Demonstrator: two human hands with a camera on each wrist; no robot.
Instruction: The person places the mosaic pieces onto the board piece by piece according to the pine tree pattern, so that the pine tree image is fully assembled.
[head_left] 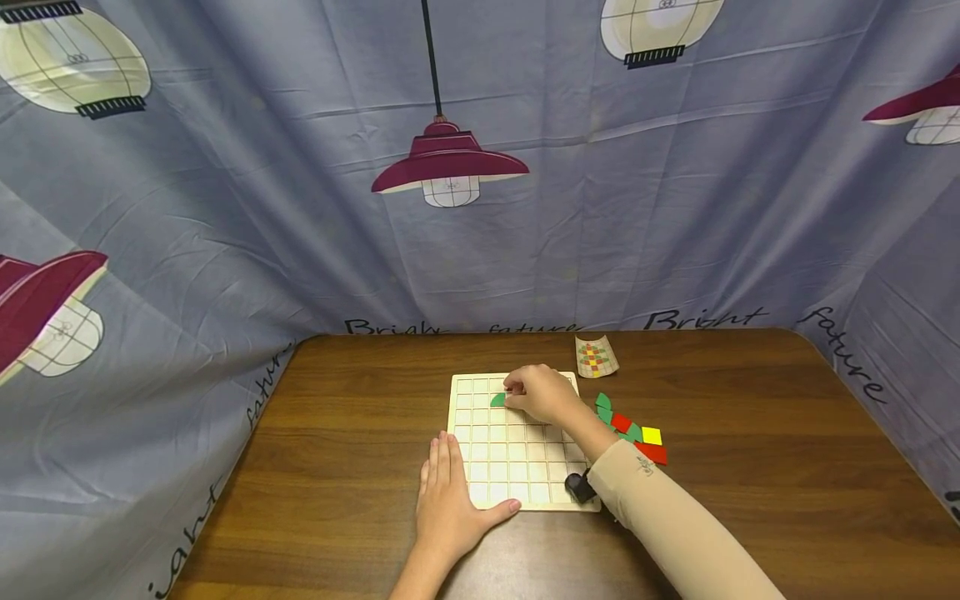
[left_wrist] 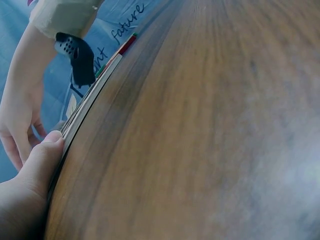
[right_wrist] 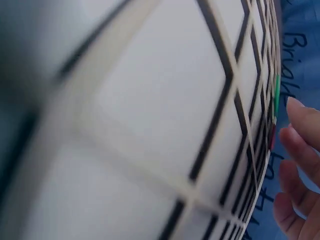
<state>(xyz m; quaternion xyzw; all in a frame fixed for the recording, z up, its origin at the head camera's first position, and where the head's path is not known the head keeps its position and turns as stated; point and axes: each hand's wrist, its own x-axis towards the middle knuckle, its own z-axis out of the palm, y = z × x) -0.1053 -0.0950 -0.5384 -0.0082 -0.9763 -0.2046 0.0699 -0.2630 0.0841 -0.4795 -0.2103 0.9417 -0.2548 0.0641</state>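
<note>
A pale square grid board (head_left: 487,475) lies on the table. My left hand (head_left: 447,504) rests at its lower left corner, fingers straight along the left side and thumb on the near edge; the left wrist view shows the thumb (left_wrist: 46,150) at the board's rim. Near the far edge, my right hand (head_left: 542,393) reaches over the squares, thumb and fingers bent with a gap between them. Beside its fingertips sits a green quarter-round tile (head_left: 498,400). In the right wrist view, a red tile (right_wrist: 272,136) adjoins the green one, right by the index fingertip.
Right of the board lie several loose tiles: green ones (head_left: 603,402), red ones (head_left: 652,452) and a yellow square (head_left: 652,436). A pattern card (head_left: 596,358) stands behind them. A black wrist device (head_left: 580,487) overhangs the board's near right corner. Printed curtain (head_left: 480,267) surrounds the table.
</note>
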